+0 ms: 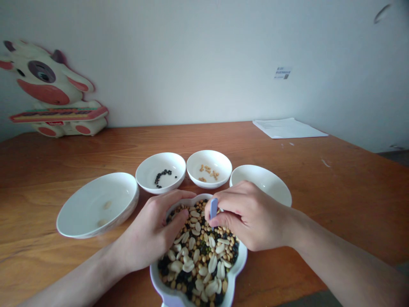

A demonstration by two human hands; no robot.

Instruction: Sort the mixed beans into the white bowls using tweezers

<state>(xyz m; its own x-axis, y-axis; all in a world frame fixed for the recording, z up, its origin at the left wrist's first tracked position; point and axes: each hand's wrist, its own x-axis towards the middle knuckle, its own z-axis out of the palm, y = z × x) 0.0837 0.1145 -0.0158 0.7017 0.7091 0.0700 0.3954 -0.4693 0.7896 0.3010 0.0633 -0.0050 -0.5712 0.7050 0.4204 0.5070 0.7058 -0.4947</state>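
Observation:
Close in front of me stands a scalloped white-and-lavender bowl [242,261] filled with shelled peanuts, yellow soybeans, dark beans and some small green ones. My left hand [156,228] grips its left rim, the thumb over the beans and the fingers along the far edge. Over the far right part of the filling, my right hand [247,215] pinches a small lavender plastic tool [214,209]. The narrow lower end of that tool points down at the beans. Most of it is hidden by the fingers, so I cannot tell whether a bean is caught.
Behind the scalloped bowl are four white bowls: a left bowl [92,204] with two pale pieces, one with black beans [163,174], one with yellow soybeans [209,170], and a right bowl [262,181] partly hidden. A cow toy keyboard [60,98] and papers [289,128] stand farther back.

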